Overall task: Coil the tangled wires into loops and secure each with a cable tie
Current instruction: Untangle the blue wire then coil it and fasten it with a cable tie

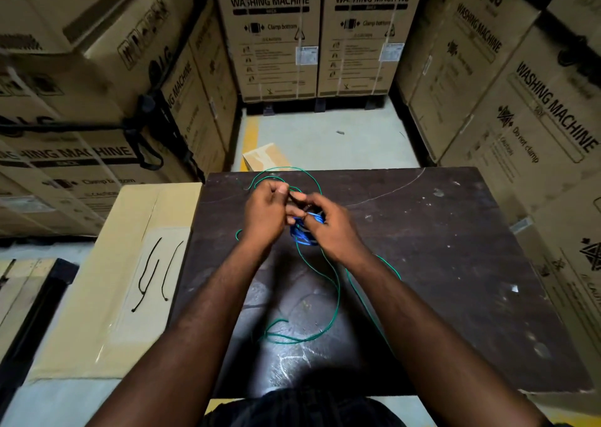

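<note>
One dark table (439, 264) carries one long green wire (338, 296), which loops out beyond and behind both grips. The left hand (265, 213) pinches the green wire. The right hand (328, 228) holds one small blue wire bundle (304, 236) beneath its fingers. Two black cable ties (164, 291) lie on a box (113, 280) well left of the grips.
</note>
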A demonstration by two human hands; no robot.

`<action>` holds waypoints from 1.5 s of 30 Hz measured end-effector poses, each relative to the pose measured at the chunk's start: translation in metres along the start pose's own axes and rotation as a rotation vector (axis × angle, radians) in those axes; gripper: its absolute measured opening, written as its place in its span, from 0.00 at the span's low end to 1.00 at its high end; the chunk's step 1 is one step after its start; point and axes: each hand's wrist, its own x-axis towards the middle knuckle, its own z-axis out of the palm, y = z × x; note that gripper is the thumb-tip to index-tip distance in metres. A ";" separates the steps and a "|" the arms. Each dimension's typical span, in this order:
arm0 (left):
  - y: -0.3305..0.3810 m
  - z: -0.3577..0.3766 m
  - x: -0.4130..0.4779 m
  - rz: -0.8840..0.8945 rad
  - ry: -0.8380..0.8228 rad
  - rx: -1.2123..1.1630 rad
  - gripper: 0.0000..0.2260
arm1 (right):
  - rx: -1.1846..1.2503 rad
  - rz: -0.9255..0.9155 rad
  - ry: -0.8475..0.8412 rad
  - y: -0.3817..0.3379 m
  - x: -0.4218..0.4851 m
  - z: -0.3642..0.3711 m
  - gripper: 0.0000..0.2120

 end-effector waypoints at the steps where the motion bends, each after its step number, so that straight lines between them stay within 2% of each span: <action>1: 0.001 -0.001 0.001 -0.031 -0.029 -0.024 0.07 | 0.008 -0.002 0.002 0.001 -0.001 0.000 0.09; 7: -0.012 0.006 0.003 0.007 -0.023 0.025 0.12 | 0.052 -0.026 -0.011 0.004 -0.009 0.006 0.03; 12: -0.017 0.013 0.000 0.014 -0.042 0.136 0.13 | 0.089 -0.016 -0.004 0.018 -0.009 0.007 0.07; 19: 0.001 0.005 0.005 -0.070 -0.092 -0.084 0.11 | 0.061 -0.095 -0.045 0.010 -0.010 0.010 0.04; 23: 0.004 0.008 0.001 -0.048 -0.116 -0.053 0.11 | 0.078 -0.120 -0.012 0.007 -0.009 0.007 0.04; 28: -0.012 0.021 -0.001 -0.031 -0.027 0.084 0.13 | -0.048 -0.121 -0.064 0.024 0.004 -0.001 0.04; 33: -0.030 0.031 -0.014 -0.065 -0.018 0.146 0.16 | -0.182 -0.146 -0.108 0.044 0.003 0.003 0.02; 39: -0.028 0.020 -0.004 -0.190 -0.008 -0.045 0.14 | -0.261 -0.139 -0.111 0.039 0.006 0.014 0.05; 45: -0.038 0.026 -0.007 -0.282 -0.038 0.014 0.15 | -0.421 -0.206 -0.080 0.044 0.005 0.018 0.11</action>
